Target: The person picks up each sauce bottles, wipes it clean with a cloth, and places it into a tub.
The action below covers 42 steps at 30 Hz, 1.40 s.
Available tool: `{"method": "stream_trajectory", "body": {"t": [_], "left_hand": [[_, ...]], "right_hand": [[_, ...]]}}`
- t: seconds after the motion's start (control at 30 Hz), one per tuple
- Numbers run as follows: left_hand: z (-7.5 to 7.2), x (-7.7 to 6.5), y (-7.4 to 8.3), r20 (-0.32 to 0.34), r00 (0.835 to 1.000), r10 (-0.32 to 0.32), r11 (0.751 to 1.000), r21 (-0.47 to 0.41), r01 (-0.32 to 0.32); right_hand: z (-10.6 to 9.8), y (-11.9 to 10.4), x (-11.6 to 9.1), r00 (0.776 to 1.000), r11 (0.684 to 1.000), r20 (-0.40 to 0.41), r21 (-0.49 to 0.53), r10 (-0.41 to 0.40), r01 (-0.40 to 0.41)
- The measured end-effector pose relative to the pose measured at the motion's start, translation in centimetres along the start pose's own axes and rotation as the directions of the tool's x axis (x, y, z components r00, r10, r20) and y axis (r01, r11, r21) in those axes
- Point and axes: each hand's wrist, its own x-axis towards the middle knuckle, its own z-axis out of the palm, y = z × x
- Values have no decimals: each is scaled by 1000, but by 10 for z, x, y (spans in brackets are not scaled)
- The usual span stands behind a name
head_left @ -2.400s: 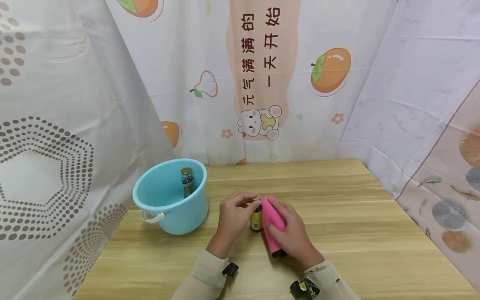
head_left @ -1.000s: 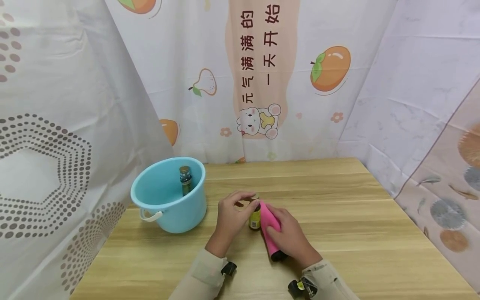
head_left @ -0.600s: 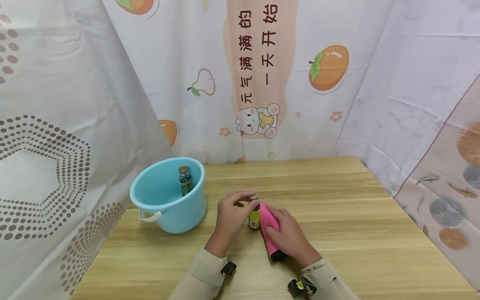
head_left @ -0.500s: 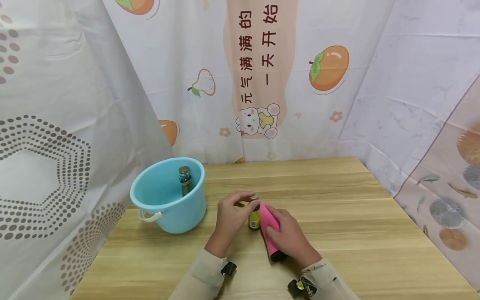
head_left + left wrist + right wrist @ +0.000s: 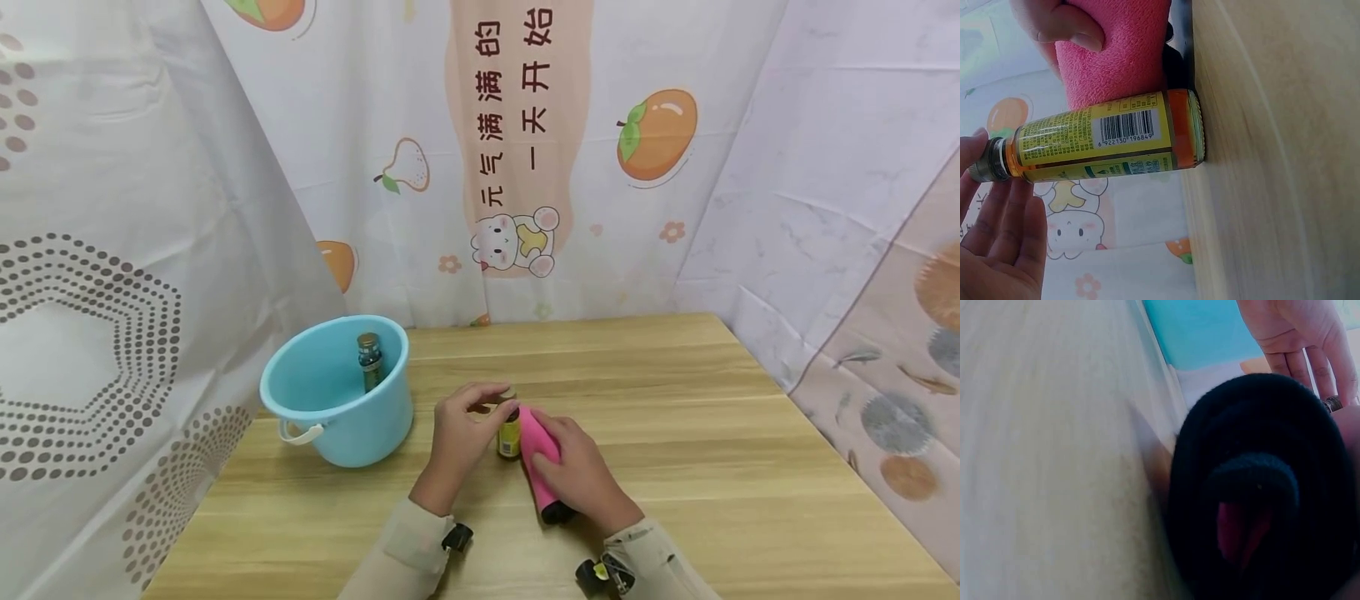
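Note:
A small glass bottle (image 5: 509, 440) with a yellow label and a metal cap (image 5: 984, 164) stands upright on the table. My left hand (image 5: 460, 429) pinches the cap between thumb and fingertips. In the left wrist view a barcode (image 5: 1127, 127) shows on the label. Right beside the bottle, my right hand (image 5: 577, 471) grips a rolled pink terry cloth (image 5: 537, 446) with black edging, its thumb laid across the front. The cloth's side lies against the label in the left wrist view. Its black end (image 5: 1254, 425) fills much of the right wrist view.
A light blue bucket (image 5: 375, 429) with a white handle (image 5: 302, 433) stands left of the hands on the wooden table (image 5: 712, 433). Inside it leans a dark bottle (image 5: 371, 362) with a gold-brown cap. Printed curtains (image 5: 420, 242) hang behind the table and at both sides.
Since the oldest frame, the cloth's upper end has come down along the bottle and leans more, and my right hand has shifted slightly lower. My left hand stays at the cap.

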Motion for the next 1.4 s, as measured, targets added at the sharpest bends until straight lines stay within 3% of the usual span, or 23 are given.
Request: {"method": "stream_trajectory", "body": {"t": [0.2,0.43,0.7,0.97,1.23,1.4], "left_hand": [[0,1,-1,-10,999,46,999,18,-46],[0,0,-4,-25,994,108,994,31,-108],[2,1,-4,-39,990,134,990,37,-133],[1,-2,-3,-27,993,116,993,21,-115],[1,-2,-4,-21,996,86,996,29,-86],[0,-1,-3,-10,997,74,997,21,-73]], "right_hand": [[-2,-2,1,993,995,-82,46,-80,84],[-4,-2,1,955,963,-203,120,-215,242],[-6,-3,0,930,936,-239,147,-280,320],[-4,-1,-2,959,953,-183,173,-218,249],[-4,-2,0,952,962,-195,92,-236,257],[-2,-1,0,983,987,-117,69,-139,148]]}}
